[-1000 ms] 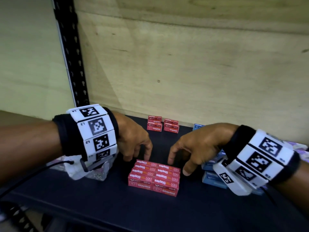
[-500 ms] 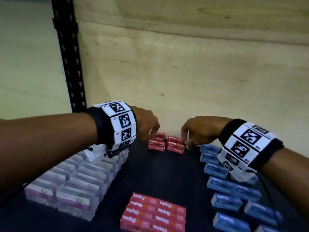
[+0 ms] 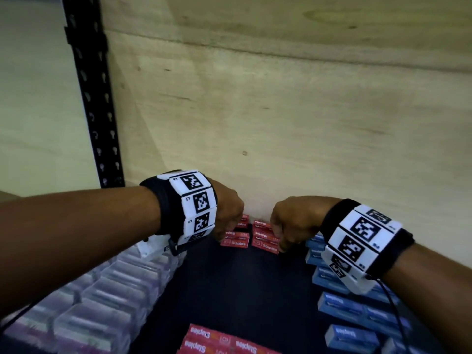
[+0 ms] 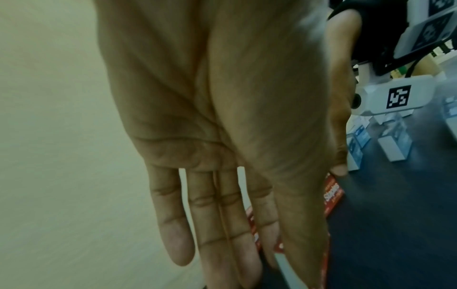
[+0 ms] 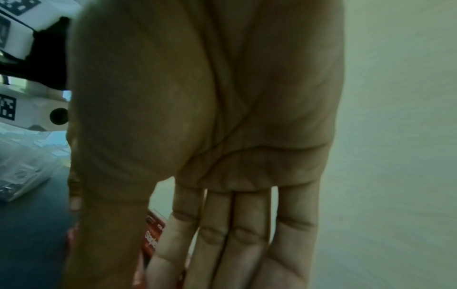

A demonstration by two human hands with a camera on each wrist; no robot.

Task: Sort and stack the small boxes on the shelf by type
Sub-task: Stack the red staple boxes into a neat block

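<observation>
Left hand: I am gripping the left red staple stack, fingers behind, thumb in front.
Right hand: I am gripping the right red staple stack likewise.
Location: both are sitting at the far wall of the shelf.

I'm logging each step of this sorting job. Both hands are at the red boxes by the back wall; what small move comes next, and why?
Probably close the left hand and right hand on the two small red stacks and draw them forward to the big red block, since the reds sit in two separate groups.
</observation>
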